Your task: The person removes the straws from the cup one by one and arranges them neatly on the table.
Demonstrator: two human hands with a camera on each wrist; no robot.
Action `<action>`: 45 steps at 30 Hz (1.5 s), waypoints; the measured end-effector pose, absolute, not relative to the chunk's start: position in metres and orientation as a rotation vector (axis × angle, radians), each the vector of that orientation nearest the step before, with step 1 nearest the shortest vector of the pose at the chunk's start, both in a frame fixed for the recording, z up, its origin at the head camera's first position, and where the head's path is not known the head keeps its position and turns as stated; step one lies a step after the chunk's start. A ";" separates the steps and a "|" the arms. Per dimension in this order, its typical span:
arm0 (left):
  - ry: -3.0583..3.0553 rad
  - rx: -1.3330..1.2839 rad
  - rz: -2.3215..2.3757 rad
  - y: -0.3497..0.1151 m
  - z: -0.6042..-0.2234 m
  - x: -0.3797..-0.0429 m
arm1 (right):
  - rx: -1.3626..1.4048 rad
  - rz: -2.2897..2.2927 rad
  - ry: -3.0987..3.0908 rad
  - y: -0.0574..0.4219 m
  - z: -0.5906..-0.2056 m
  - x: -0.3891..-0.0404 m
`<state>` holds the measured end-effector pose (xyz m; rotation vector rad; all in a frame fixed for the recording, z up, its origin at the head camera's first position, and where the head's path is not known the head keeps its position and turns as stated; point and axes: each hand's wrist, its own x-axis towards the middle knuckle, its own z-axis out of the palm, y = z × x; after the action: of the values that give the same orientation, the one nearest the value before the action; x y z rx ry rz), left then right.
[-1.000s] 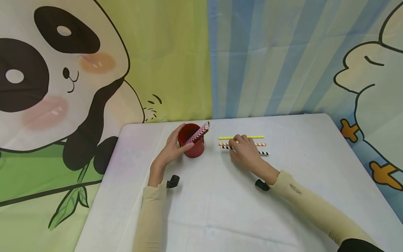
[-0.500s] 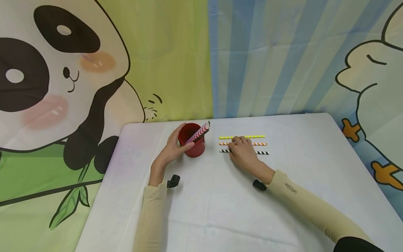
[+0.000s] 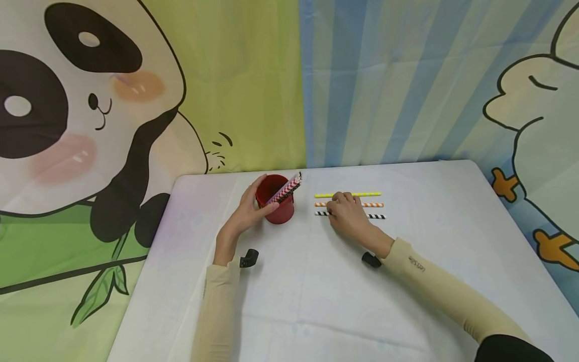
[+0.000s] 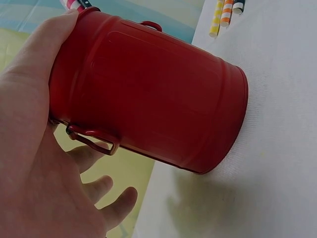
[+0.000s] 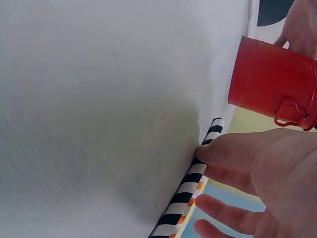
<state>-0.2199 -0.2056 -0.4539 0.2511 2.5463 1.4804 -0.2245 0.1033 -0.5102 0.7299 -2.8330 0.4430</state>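
Where the black-and-white striped straw [image 3: 376,216] lies: flat on the white-covered table [image 3: 294,291], nearest the person in a row of three.
Right hand [image 3: 352,217]: thumb and index finger pinch that straw toward its left end, the other fingers reaching over the row.
Orange-and-white straw [image 3: 373,205]: just beyond it, partly hidden under the hand.
Yellow-and-white straw [image 3: 368,194]: farthest of the three.
Red bucket [image 3: 280,215]: standing left of the row, near it.
Left hand [image 3: 246,213]: wrapped around the bucket, thumb by the rim.
Straw bundle [image 3: 289,187]: leaning out of the bucket rightward.
Backdrop: a cartoon panda [image 3: 149,136] on the left.
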 end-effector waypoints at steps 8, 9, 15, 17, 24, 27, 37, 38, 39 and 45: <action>2.581 0.267 1.485 -0.213 -0.478 -0.231 | 0.721 0.485 -2.880 0.104 -0.508 -0.227; 2.585 0.268 1.485 -0.214 -0.479 -0.232 | 0.722 0.488 -2.882 0.104 -0.508 -0.227; 2.595 0.280 1.488 -0.214 -0.480 -0.230 | 0.723 0.493 -2.903 0.103 -0.507 -0.226; 2.600 0.283 1.487 -0.214 -0.480 -0.230 | 0.723 0.492 -2.905 0.104 -0.507 -0.226; 2.593 0.278 1.493 -0.214 -0.480 -0.230 | 0.734 0.507 -2.877 0.104 -0.508 -0.225; 2.579 0.283 1.503 -0.214 -0.479 -0.230 | 0.736 0.520 -2.864 0.104 -0.507 -0.224; 2.585 0.275 1.496 -0.214 -0.479 -0.229 | 0.684 0.567 -2.899 0.107 -0.499 -0.228; 2.589 0.275 1.495 -0.214 -0.480 -0.229 | 0.684 0.576 -2.897 0.108 -0.498 -0.228; 2.593 0.275 1.492 -0.214 -0.480 -0.230 | 0.685 0.586 -2.895 0.108 -0.497 -0.228; 2.594 0.275 1.496 -0.214 -0.481 -0.230 | 0.694 0.645 -2.903 0.107 -0.490 -0.229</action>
<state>-0.2304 -0.2137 -0.4808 0.2753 2.5943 1.4960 -0.2289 0.1070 -0.4903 0.6938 -2.9025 0.6453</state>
